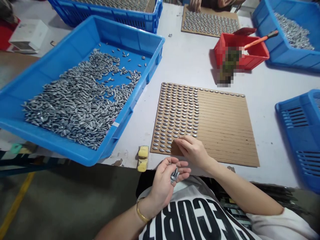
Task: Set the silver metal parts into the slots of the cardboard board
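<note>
Cupped palm up at the table's front edge, my left hand [166, 181] holds a small heap of grey metal pieces [174, 174], spindle-shaped like fishing sinkers. My right hand [192, 149] is over the lower part of a slotted cardboard sheet [225, 130], its fingers pinched together and pointing down; whatever is between the fingertips is hidden. Rows of the same metal pieces [178, 106] lie across the left part of the sheet, and a single row runs along its top edge. On the right the slots are bare.
A large blue tray [127, 116] at left holds a pile of metal pieces. Yellow blocks [143, 158] sit by the table edge. A red bin [255, 60] with an orange-handled tool, blue crates [290, 126] and another person's hand [195, 5] at a filled sheet are beyond.
</note>
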{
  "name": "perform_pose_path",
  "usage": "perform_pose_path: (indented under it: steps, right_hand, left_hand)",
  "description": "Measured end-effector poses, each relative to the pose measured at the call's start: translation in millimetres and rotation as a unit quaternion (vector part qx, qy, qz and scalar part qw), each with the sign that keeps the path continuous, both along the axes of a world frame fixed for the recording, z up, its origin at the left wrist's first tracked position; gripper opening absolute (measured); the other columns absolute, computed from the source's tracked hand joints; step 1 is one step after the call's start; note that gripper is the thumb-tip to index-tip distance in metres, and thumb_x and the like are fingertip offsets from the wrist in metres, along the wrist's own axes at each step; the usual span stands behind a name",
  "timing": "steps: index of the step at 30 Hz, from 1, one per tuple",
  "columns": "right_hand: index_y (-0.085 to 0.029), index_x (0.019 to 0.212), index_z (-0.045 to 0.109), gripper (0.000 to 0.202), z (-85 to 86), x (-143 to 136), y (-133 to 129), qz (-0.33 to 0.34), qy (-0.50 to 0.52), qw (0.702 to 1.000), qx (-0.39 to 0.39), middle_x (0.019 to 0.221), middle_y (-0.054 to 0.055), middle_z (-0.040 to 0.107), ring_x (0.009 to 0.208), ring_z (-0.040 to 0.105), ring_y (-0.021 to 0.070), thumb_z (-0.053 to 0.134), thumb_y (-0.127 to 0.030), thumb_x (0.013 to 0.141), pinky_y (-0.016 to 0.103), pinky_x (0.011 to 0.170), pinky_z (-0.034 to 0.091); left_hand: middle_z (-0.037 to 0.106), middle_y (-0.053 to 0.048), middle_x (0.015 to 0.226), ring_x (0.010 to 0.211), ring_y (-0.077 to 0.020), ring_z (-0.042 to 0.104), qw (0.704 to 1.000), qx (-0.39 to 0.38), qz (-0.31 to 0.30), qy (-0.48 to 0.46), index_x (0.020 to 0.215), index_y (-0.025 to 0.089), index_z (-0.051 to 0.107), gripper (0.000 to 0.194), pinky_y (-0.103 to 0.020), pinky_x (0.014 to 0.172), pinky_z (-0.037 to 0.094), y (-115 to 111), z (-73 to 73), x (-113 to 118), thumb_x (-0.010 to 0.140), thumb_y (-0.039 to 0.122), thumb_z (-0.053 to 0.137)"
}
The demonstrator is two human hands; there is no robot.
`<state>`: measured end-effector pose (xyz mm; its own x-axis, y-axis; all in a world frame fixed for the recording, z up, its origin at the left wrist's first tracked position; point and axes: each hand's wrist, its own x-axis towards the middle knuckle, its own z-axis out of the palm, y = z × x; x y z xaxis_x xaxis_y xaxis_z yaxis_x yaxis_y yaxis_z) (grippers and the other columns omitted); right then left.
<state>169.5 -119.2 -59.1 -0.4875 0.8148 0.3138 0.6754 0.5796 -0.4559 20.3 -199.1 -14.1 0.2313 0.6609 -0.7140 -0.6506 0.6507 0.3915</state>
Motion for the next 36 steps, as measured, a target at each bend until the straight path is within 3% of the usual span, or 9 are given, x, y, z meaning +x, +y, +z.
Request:
perform_pose_path:
  steps: [6, 11, 17, 20, 23, 27, 32, 36]
  right_hand:
    - [-0.018, 0.095, 0.064, 0.020, 2.8, -2.8, 0.1, -0.015, -0.067, 0.998, 0.004, 0.088, 0.005, 0.063, 0.076, 0.058, 0.0127, 0.048, -0.008, 0.090, 0.020, 0.064, 0.045]
    - [-0.018, 0.097, 0.065, 0.021, 3.2, -2.0, 0.0, -0.002, -0.093, 0.996, 0.002, 0.088, 0.006, 0.062, 0.074, 0.057, 0.0132, 0.047, -0.008, 0.090, 0.021, 0.062, 0.045]
    - [-0.020, 0.107, 0.061, 0.023, 15.3, 6.2, -4.1, 0.008, 0.042, 0.998, -0.051, 0.098, 0.007, 0.064, 0.084, 0.061, 0.0148, 0.047, -0.011, 0.092, 0.024, 0.071, 0.050]
    - [-0.021, 0.106, 0.061, 0.020, 29.5, 12.6, -18.3, 0.023, 0.111, 0.986, -0.123, 0.090, 0.005, 0.063, 0.074, 0.059, 0.0130, 0.050, -0.013, 0.091, 0.024, 0.065, 0.049]
    - [-0.022, 0.104, 0.061, 0.018, 39.9, 17.0, -36.3, 0.039, 0.151, 0.968, -0.194, 0.084, 0.003, 0.062, 0.065, 0.055, 0.0119, 0.053, -0.015, 0.090, 0.025, 0.060, 0.046]
    - [-0.022, 0.107, 0.059, 0.020, 41.6, 17.5, -50.4, 0.022, 0.203, 0.949, -0.239, 0.085, 0.003, 0.062, 0.070, 0.056, 0.0127, 0.056, -0.014, 0.089, 0.025, 0.061, 0.047]
    - [-0.022, 0.106, 0.060, 0.018, 39.4, 17.7, -51.0, 0.016, 0.205, 0.946, -0.250, 0.091, 0.005, 0.063, 0.072, 0.058, 0.0126, 0.055, -0.016, 0.090, 0.024, 0.061, 0.048]
    - [-0.022, 0.104, 0.062, 0.016, 43.6, 20.6, -49.4, 0.015, 0.189, 0.945, -0.267, 0.091, 0.005, 0.064, 0.071, 0.059, 0.0121, 0.054, -0.019, 0.091, 0.024, 0.060, 0.049]
  left_hand:
    - [0.070, -0.011, 0.093, 0.080, -0.0190, 0.069, 1.000, 0.014, -0.017, -0.003, 0.094, 0.016, 0.048, 0.013, -0.031, 0.075, 0.052, 0.5, -0.1, 0.4, 0.087, 0.025, 0.056]
    - [0.069, -0.006, 0.078, 0.067, -0.0153, 0.066, 0.999, 0.029, -0.037, 0.024, 0.088, 0.018, 0.046, 0.020, -0.026, 0.063, 0.051, 1.8, 1.6, 0.7, 0.087, 0.034, 0.058]
    - [0.058, 0.001, 0.058, 0.042, -0.0080, 0.049, 0.998, 0.041, -0.027, 0.040, 0.083, 0.016, 0.052, 0.027, -0.018, 0.040, 0.035, -1.0, -8.0, 1.7, 0.084, 0.042, 0.059]
    - [0.051, 0.004, 0.052, 0.040, -0.0039, 0.039, 0.998, 0.035, -0.015, 0.041, 0.083, 0.014, 0.058, 0.028, -0.016, 0.038, 0.023, -1.4, -11.8, 2.6, 0.083, 0.042, 0.062]
    - [0.046, 0.005, 0.054, 0.043, -0.0019, 0.034, 0.998, 0.039, 0.001, 0.044, 0.082, 0.012, 0.063, 0.029, -0.015, 0.040, 0.020, 0.4, -11.2, 4.7, 0.080, 0.041, 0.067]
    - [0.046, 0.002, 0.062, 0.051, -0.0030, 0.036, 0.998, 0.043, 0.015, 0.052, 0.084, 0.010, 0.068, 0.027, -0.015, 0.042, 0.025, 3.8, -7.9, 8.6, 0.079, 0.037, 0.069]
    - [0.059, -0.005, 0.078, 0.064, -0.0089, 0.049, 0.998, 0.053, 0.002, 0.044, 0.106, 0.011, 0.066, 0.033, -0.018, 0.047, 0.037, 3.5, -7.9, 11.4, 0.079, 0.028, 0.068]
    - [0.064, -0.005, 0.078, 0.066, -0.0129, 0.058, 0.997, 0.059, -0.002, 0.054, 0.096, 0.014, 0.063, 0.026, -0.023, 0.054, 0.046, 1.6, -7.1, 11.2, 0.075, 0.026, 0.072]
